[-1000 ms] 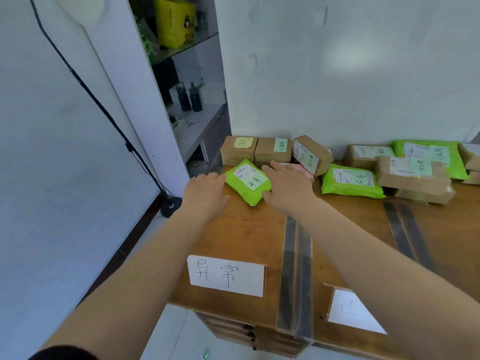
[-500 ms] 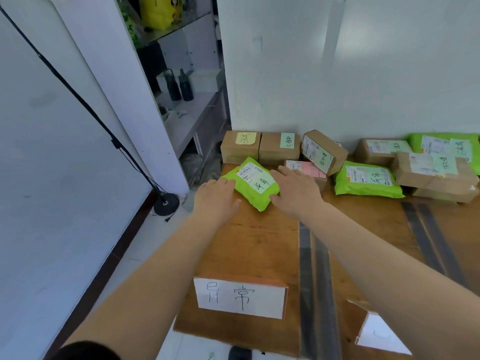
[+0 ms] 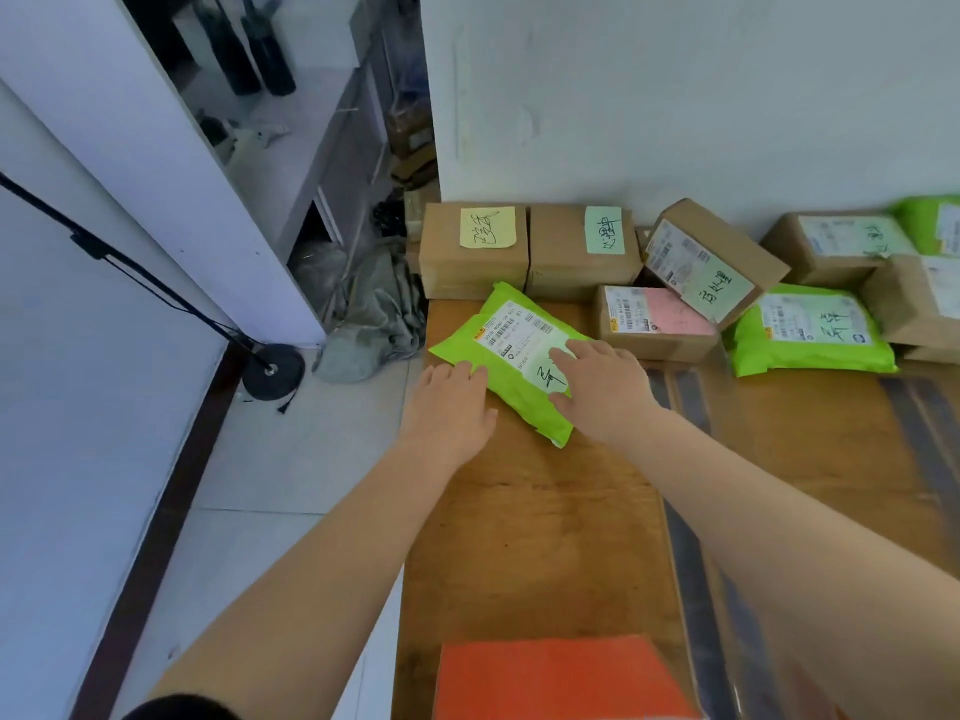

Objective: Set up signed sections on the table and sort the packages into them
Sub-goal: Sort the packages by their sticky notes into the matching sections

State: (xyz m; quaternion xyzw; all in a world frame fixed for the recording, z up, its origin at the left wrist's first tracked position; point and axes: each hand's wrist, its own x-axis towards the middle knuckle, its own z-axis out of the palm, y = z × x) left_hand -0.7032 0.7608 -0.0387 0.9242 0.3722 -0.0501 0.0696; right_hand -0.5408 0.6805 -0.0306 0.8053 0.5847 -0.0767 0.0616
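Left hand point(image 3: 451, 407): spread flat, fingertips on the green mailer's point(image 3: 511, 356) near-left edge.
Right hand point(image 3: 602, 384): spread, pressing its label.
Mailer: tabletop's point(image 3: 545, 537) far-left corner, before two cardboard boxes point(image 3: 524, 252).

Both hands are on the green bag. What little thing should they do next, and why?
Probably let go and lift away. The green bag already lies flat on the table in front of the two cardboard boxes, with the left hand and right hand resting open on it.
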